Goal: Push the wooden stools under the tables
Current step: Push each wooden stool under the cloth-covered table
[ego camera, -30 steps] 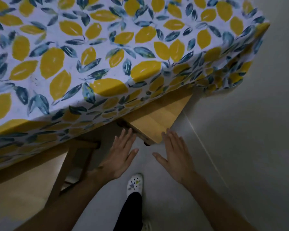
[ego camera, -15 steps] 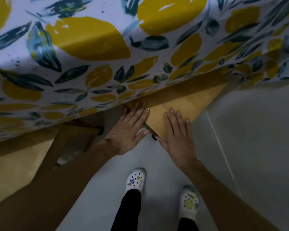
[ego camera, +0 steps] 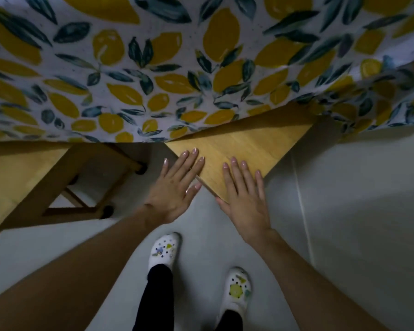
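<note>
A wooden stool point(ego camera: 244, 144) shows a triangular part of its light seat below the hanging edge of a table covered with a lemon-print cloth point(ego camera: 153, 75). My left hand point(ego camera: 177, 187) lies flat with fingers spread, its fingertips on the seat's near corner. My right hand point(ego camera: 245, 194) rests flat on the same seat, palm over the corner edge. A second wooden stool point(ego camera: 22, 173) stands at the left, seat partly under the cloth, its legs and black feet visible.
Grey tiled floor point(ego camera: 356, 223) stretches right and below, with a pale grout line running down it. My two feet in white clogs point(ego camera: 164, 249) stand just behind the hands. The cloth's corner hangs low at the upper right.
Both hands went from hovering before the stool's corner to lying flat on its seat. The camera dipped closer to the table, and the view has shifted slightly left.
</note>
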The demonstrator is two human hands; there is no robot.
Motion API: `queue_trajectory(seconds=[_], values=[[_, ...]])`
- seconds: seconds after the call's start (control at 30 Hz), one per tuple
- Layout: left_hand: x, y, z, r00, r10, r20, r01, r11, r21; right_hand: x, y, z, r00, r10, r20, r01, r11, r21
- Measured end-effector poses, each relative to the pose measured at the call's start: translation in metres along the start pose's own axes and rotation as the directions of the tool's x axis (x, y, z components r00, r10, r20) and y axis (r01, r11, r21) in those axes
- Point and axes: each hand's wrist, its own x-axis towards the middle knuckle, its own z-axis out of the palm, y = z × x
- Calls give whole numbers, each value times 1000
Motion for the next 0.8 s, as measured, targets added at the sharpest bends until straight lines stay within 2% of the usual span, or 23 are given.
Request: queue_trajectory(seconds=[0.13,0.23,0.33,0.43,0.5,0.6,0.7,0.8], values=[[-29,52,33,988,-136,-73,139,990,36,-29,41,2,984,-175,-21,174,984,-28],[-50,90,51,982,-178,-67,180,983,31,-46,76,1,954,-298,32,300,953,-42],[-65,115,62,991,-126,-33,127,992,15,-58,111,-3,909,-398,121,407,911,-64],[-72,117,64,1000,16,-7,-16,999,46,-71,137,-11,875,-450,179,468,881,-73],[-70,107,57,997,61,-44,-58,997,57,-78,140,-19,891,-426,158,435,900,-28],[-64,76,45,993,-48,-108,58,995,87,-86,110,-22,956,-272,107,266,962,69],[-61,47,40,996,-74,-53,82,980,183,-84,76,-13,982,-135,134,130,990,45],[-57,39,43,999,-40,-22,44,975,220,-76,79,-9,983,-99,158,102,995,-10]])
